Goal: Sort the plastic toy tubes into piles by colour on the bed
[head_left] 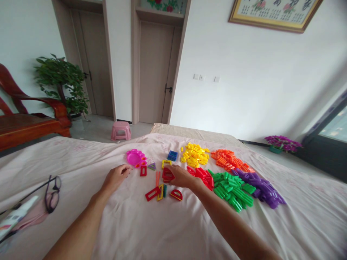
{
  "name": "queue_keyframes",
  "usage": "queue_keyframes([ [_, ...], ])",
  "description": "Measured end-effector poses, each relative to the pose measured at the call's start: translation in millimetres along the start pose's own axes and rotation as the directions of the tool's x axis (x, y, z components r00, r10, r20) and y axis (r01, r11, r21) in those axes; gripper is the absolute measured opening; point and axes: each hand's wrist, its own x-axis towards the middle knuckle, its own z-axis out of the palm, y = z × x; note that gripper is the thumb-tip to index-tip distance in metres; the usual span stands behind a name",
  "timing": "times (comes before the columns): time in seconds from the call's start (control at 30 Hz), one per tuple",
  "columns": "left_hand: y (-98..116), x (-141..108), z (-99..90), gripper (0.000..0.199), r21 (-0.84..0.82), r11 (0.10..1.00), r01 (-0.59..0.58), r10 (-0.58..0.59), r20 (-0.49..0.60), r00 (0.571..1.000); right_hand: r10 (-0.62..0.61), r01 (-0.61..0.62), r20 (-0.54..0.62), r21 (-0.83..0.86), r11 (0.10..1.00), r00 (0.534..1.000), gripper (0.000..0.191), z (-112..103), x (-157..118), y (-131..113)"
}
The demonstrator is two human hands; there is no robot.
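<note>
My right hand (182,176) has its fingers on a stack of red square frame pieces (167,174), gripping it at its right side. Beside the stack lie a yellow frame (166,163), a pair of orange sticks (157,178) and a red half-round piece (176,195). My left hand (116,177) rests on the cloth with its fingers curled together; nothing shows in them. Just beyond it are a magenta flower-shaped tray (135,157), a red rectangular frame (143,170) and a purple-green triangle (152,166). Nearer me lie another red rectangular frame (152,194) and a yellow one (160,192).
Piles of yellow (195,154), orange (230,160), red (204,177), green (232,190) and purple (261,187) plastic pieces lie to the right. Blue square pieces (172,155) sit behind. Glasses (51,196) and a white tube (17,218) lie left on the pink cloth (151,231).
</note>
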Motion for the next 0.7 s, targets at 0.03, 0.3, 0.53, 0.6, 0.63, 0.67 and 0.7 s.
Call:
queue_keyframes([
  [0.03, 0.5, -0.2, -0.3, 0.032, 0.004, 1.000, 0.001, -0.001, -0.004, 1.000, 0.000, -0.001, 0.010, 0.023, 1.000, 1.000, 0.077, 0.1, -0.1, 1.5],
  [0.3, 0.6, -0.6, 0.1, 0.030, 0.016, 1.000, 0.004, -0.004, 0.007, 1.000, -0.009, 0.008, 0.005, 0.115, 0.993, 1.000, 0.074, 0.8, -0.2, 9.3],
  [0.53, -3.4, 1.5, 1.6, 0.031, 0.049, 0.999, -0.024, 0.024, -0.007, 1.000, -0.007, 0.009, -0.012, 0.189, 0.982, 1.000, 0.071, -10.3, 2.6, 19.3],
  [0.6, -4.2, 1.9, 2.1, 0.032, 0.040, 0.999, -0.026, 0.026, -0.011, 1.000, 0.026, -0.013, -0.079, 0.165, 0.986, 0.997, 0.048, -12.5, 9.9, 25.4],
  [0.63, -4.4, 2.0, 2.2, 0.032, 0.038, 0.999, -0.026, 0.026, -0.012, 1.000, 0.024, -0.010, -0.113, 0.119, 0.993, 0.993, 0.038, -12.8, 14.7, 28.2],
  [0.67, -4.4, 1.9, 2.2, 0.032, 0.039, 0.999, -0.023, 0.024, -0.013, 1.000, 0.012, -0.005, -0.142, 0.049, 0.999, 0.990, 0.032, -12.6, 19.6, 30.4],
  [0.7, -4.3, 1.7, 2.2, 0.032, 0.041, 0.999, -0.019, 0.020, -0.014, 1.000, -0.006, 0.001, -0.154, -0.037, 0.999, 0.988, 0.030, -11.9, 24.5, 31.8],
])
